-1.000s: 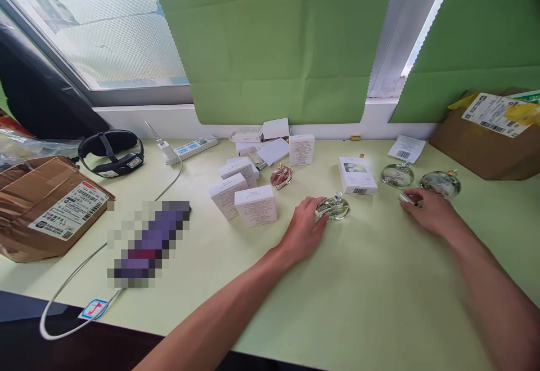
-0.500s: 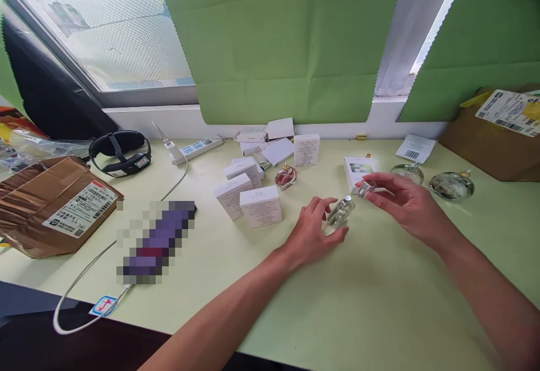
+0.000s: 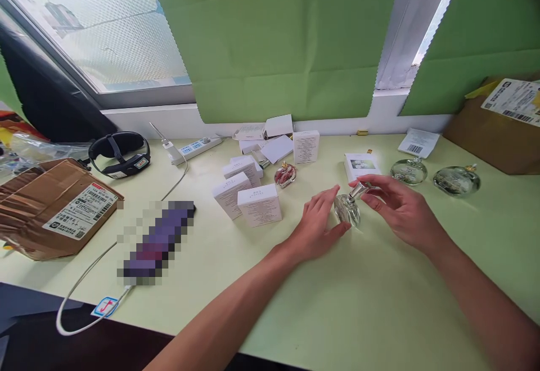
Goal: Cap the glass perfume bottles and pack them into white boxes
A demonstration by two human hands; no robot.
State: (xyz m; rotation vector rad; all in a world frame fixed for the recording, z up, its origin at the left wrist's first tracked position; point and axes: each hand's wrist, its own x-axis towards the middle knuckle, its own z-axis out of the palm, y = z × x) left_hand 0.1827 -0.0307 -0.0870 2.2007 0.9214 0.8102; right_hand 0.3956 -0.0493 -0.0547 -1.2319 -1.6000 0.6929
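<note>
Capping the round clear glass bottle (image 3: 347, 209).
Our left hand (image 3: 317, 226) grips it on the desk (image 3: 379, 303); our right hand (image 3: 396, 209) pinches the silver cap (image 3: 358, 190), not yet seated.

On the pale green worktop (image 3: 379, 303) the left hand (image 3: 318, 224) steadies a small round glass bottle (image 3: 346, 210), which stands tilted. The right hand (image 3: 399, 208) pinches a silver cap (image 3: 358, 190) at the neck of the bottle. White boxes (image 3: 258, 204) lie just to the left, and two more glass bottles (image 3: 456, 180) rest well to the right.
</note>
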